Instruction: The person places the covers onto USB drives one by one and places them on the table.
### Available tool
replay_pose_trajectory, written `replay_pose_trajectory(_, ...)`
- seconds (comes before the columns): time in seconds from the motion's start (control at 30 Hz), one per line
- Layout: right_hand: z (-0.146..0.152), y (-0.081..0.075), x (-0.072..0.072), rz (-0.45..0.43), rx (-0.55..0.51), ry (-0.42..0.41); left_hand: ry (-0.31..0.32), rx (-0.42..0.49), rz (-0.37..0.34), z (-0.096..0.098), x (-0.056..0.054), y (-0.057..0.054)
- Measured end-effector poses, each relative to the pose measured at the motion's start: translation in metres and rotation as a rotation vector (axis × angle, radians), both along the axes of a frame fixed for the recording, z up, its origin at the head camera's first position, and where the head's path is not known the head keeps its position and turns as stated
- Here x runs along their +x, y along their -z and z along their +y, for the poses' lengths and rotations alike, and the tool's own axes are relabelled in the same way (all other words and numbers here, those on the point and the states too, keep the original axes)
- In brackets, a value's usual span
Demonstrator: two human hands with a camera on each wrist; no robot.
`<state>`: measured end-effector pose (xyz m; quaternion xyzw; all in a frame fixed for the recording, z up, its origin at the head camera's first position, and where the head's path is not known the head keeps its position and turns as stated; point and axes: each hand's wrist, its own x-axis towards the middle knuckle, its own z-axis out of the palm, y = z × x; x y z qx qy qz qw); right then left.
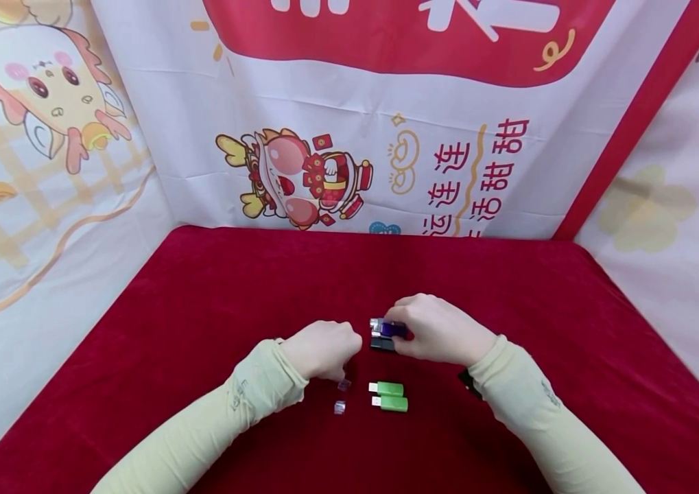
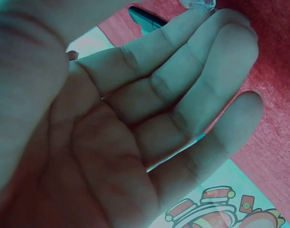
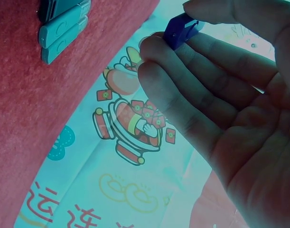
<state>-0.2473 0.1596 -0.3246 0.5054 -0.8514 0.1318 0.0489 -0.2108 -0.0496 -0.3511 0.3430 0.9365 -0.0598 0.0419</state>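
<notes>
1. One purple USB stick (image 1: 394, 330) is pinched between the thumb and fingertips of the right hand (image 1: 442, 329), next to a dark USB stick (image 1: 383, 344) toward the table's middle.
2. The left hand (image 1: 324, 348) is bent over the cloth, a clear cap (image 1: 344, 385) right by its fingers; I cannot tell whether it grips that cap or is merely near it.
3. For good handling, I would pinch the purple body lightly on its opposite sides, leaving the metal end free and lined up with its neighbour; a short, smooth piece like this could twist under a hard squeeze.
4. Fingertips are best lifted straight off afterward, I judge, so that the dark stick is not nudged.
5. Two green USB sticks (image 1: 390, 390) lie side by side nearer the person, slim plastic bodies with rounded ends, bare metal plugs pointing left.
6. Another clear cap (image 1: 339, 407), small, boxy and see-through, lies left of them.
7. Underneath spreads a deep-red, velvety tablecloth (image 1: 232, 274), whose soft pile probably steadies light plastic; behind hangs a smooth, printed white backdrop (image 1: 188, 137).
</notes>
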Motion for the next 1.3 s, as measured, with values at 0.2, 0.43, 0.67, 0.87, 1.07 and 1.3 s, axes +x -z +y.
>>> replay_pose_trajectory(0.2, 0.001, -0.003, 0.001, 0.009, -0.002, 0.014, 0.009, 0.033, -0.001, -0.004, -0.003, -0.003)
replay_pose_trajectory(0.43, 0.003, -0.006, 0.001, 0.028, 0.000, 0.031, 0.033, 0.107, 0.014, -0.014, -0.011, -0.016)
replay_pose_trajectory(0.67, 0.005, -0.008, 0.001, 0.025, 0.005, 0.034, 0.039, 0.165, 0.046, -0.022, -0.014, -0.031)
replay_pose_trajectory(0.87, 0.006, -0.008, 0.002, 0.017, 0.004, 0.045, 0.045, 0.191, 0.082, -0.027, -0.014, -0.039)
replay_pose_trajectory(1.07, 0.006, -0.009, 0.002, 0.033, -0.007, 0.032, 0.041, 0.219, 0.115, -0.030, -0.013, -0.047)
replay_pose_trajectory(1.3, 0.006, -0.010, 0.003, 0.038, -0.006, 0.038, 0.120, 0.269, 0.186, -0.028, -0.013, -0.049)
